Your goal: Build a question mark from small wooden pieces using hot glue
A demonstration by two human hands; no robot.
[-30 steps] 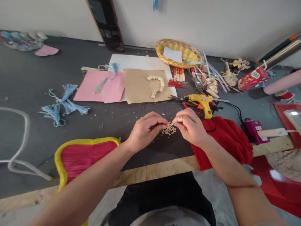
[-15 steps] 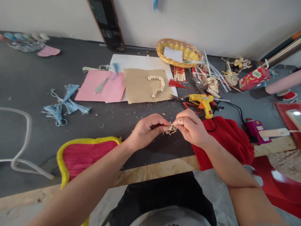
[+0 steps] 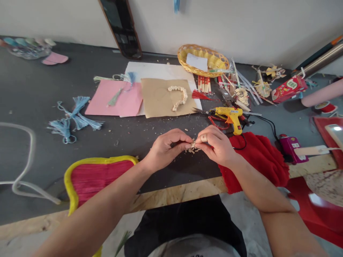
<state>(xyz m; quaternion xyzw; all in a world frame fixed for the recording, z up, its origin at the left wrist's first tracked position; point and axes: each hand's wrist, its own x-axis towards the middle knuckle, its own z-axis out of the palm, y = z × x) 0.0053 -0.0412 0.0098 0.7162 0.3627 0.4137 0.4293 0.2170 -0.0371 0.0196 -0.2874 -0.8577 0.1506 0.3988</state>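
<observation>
Taking the hands as the clock's centre, the left hand point(image 3: 169, 150) and the right hand point(image 3: 214, 145) meet tip to tip, each thumb pressed to its forefinger; together they appear to pinch a tiny pale wood-coloured piece point(image 3: 193, 143), though the fingertips hide much of it. They hold low, just above a loose pile of short, tan, wood-like bits point(image 3: 192, 151) on the dark grey tabletop point(image 3: 128, 137), probably so that anything dropped lands back among them. At eleven o'clock, a curved strip of cream-coloured, blocky bits point(image 3: 185, 95) lies on a rectangular brown paper sheet point(image 3: 155, 100), which likely keeps it off the litter of specks; that sheet overlaps a larger white sheet point(image 3: 158, 69). At two o'clock, a yellow plastic glue gun point(image 3: 230, 115) lies on its side with the handle slanting towards the right hand, seemingly for an easy reach. Between three and four o'clock, a bunched, fuzzy red cloth point(image 3: 259, 160) lies partly beneath the right forearm, and between eight and nine, a magenta panel with a thick yellow rim point(image 3: 102, 175) sits beside the left forearm, both away from the pile, which leaves the fingers room.
</observation>
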